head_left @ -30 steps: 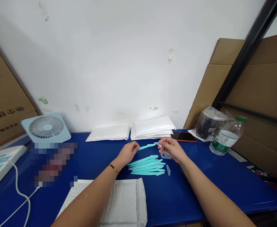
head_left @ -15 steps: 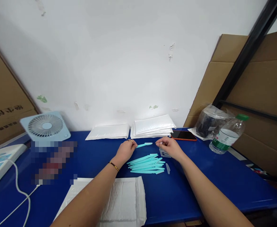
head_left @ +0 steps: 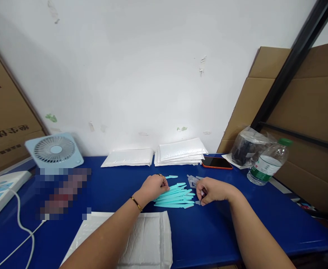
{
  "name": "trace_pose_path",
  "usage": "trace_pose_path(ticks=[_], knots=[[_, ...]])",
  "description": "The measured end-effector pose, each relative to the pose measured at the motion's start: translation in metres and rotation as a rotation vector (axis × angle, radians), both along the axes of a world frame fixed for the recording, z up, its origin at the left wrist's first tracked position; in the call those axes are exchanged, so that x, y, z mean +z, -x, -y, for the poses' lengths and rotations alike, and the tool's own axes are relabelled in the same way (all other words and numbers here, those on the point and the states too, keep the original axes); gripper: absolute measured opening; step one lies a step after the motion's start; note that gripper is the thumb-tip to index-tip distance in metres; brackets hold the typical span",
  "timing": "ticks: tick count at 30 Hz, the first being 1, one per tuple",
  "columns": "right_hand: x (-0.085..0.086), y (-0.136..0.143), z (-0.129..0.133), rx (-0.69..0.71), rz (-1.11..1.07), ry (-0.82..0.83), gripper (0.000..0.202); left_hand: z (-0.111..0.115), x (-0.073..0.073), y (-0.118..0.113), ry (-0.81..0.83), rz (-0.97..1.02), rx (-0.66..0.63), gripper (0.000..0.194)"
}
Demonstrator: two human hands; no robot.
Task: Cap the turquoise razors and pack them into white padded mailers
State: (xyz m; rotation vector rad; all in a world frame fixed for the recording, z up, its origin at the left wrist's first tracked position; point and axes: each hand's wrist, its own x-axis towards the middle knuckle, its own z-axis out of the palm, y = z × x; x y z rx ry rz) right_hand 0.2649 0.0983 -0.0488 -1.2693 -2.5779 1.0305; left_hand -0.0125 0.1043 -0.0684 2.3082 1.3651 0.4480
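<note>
Several turquoise eyebrow razors [head_left: 176, 198] lie in a loose pile on the blue table, handles to the left. My left hand [head_left: 154, 186] is over the handle end, its fingers pinched on an eyebrow razor at the pile's upper left. One single razor [head_left: 172, 176] lies apart, just beyond that hand. My right hand [head_left: 215, 189] is to the right of the pile, fingers curled down onto a clear blade cap [head_left: 197, 203] that they partly hide. More clear caps [head_left: 191, 180] lie together behind my right fingers.
Two stacks of white padded envelopes [head_left: 130, 157] rest against the wall. Another padded envelope [head_left: 147, 239] lies under my left forearm. A phone [head_left: 216, 162], a bottle [head_left: 268, 164] and a bagged cup [head_left: 246, 147] stand right; a fan [head_left: 56, 149] and power strip [head_left: 5, 190] left.
My left hand has let go of the single razor beyond the pile and come nearer onto the pile. My right hand has moved nearer and down to the loose cap.
</note>
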Motion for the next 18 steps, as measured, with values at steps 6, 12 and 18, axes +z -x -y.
trace_pose_path(ticks=[6, 12, 18], knots=[[0.001, 0.001, -0.004, -0.202, -0.242, -0.042, 0.016, -0.001, -0.001, 0.000, 0.014, 0.028, 0.043, 0.014], [-0.006, 0.006, -0.013, -0.313, -0.342, -0.095, 0.020, 0.001, 0.004, -0.001, -0.061, 0.065, 0.047, 0.015], [-0.005, 0.009, -0.011, -0.298, -0.383, -0.019, 0.023, 0.002, 0.006, -0.002, -0.086, 0.055, 0.047, 0.015]])
